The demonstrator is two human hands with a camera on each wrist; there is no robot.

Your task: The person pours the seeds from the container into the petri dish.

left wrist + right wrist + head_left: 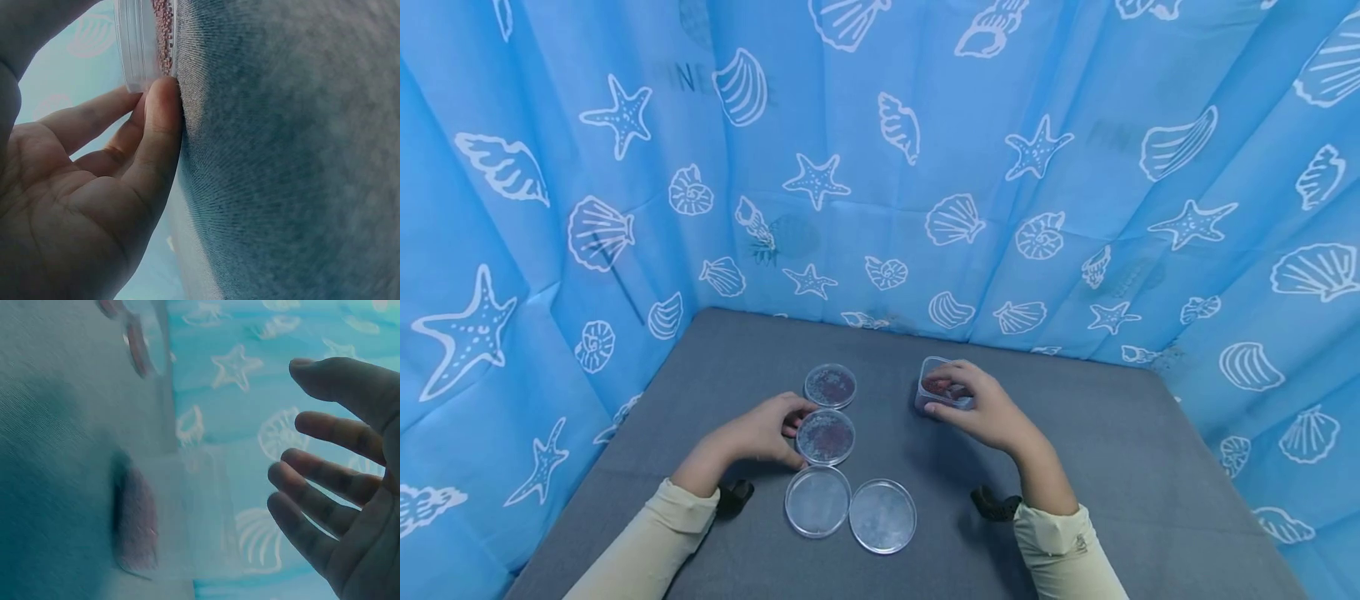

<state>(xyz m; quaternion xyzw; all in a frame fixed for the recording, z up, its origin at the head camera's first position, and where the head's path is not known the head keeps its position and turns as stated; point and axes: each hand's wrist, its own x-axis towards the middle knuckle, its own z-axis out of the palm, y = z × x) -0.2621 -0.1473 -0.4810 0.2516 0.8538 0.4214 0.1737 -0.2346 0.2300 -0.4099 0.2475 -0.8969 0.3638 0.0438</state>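
My left hand (769, 429) holds the left edge of a lidded petri dish (826, 437) between thumb and fingers. Small reddish-brown grains lie in its bottom, as the left wrist view shows at the dish (164, 37). Just beyond it is a second petri dish (831, 386) with similar contents. My right hand (981, 404) hovers over a clear square plastic tub (925, 392) of reddish grains on the table. In the right wrist view the right hand (350, 481) has its fingers spread and holds nothing, apart from the tub (139, 525).
Nearer me, a clear round dish (817, 502) and another clear round dish or lid (883, 517) lie side by side, edges close. All stand on a grey cloth-covered table (1075, 433). A blue seashell curtain (880, 208) hangs behind and at both sides.
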